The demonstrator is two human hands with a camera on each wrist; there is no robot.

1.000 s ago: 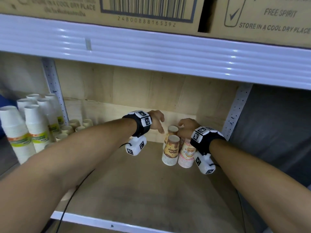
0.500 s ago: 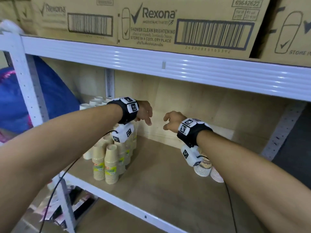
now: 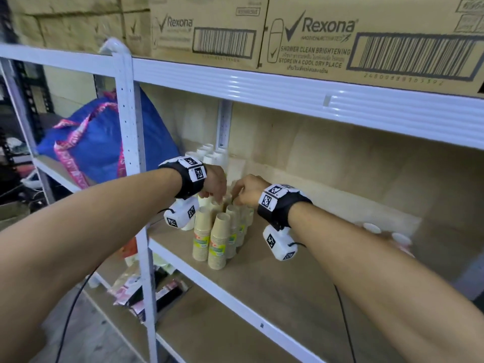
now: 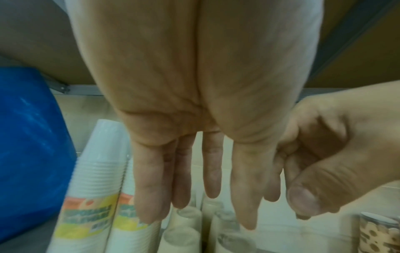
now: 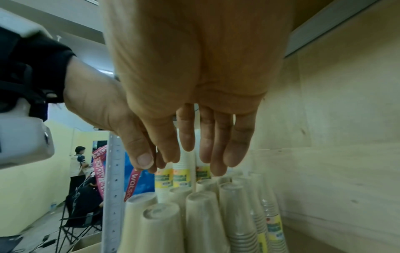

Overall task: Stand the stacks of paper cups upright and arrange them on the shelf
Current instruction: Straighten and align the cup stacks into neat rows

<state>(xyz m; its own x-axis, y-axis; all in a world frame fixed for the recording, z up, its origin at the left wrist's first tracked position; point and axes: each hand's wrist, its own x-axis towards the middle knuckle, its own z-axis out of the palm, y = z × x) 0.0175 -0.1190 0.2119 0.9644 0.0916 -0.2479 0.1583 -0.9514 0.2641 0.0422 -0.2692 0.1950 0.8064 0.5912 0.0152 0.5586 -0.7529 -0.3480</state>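
Above the upright brown cup stacks (image 3: 220, 231) on the shelf (image 3: 275, 281), both hands, left hand (image 3: 214, 182) and right hand (image 3: 247, 189), are held open and empty; stacks should be nudged gently at the base.

Head view: the left hand (image 3: 216, 182) and right hand (image 3: 247, 190) cover the tops of the rear tan cup stacks (image 3: 220, 237) at centre frame; fingertip contact with the cups cannot be told. The white cup stacks (image 3: 213, 157) behind are mostly hidden by the left wrist. At right, the patterned cups (image 3: 400, 241) are blurred and partly hidden behind the right forearm. The cardboard boxes (image 3: 366, 38) are cut off by the top edge. Left wrist view: cup labels at lower left are too blurred to read.
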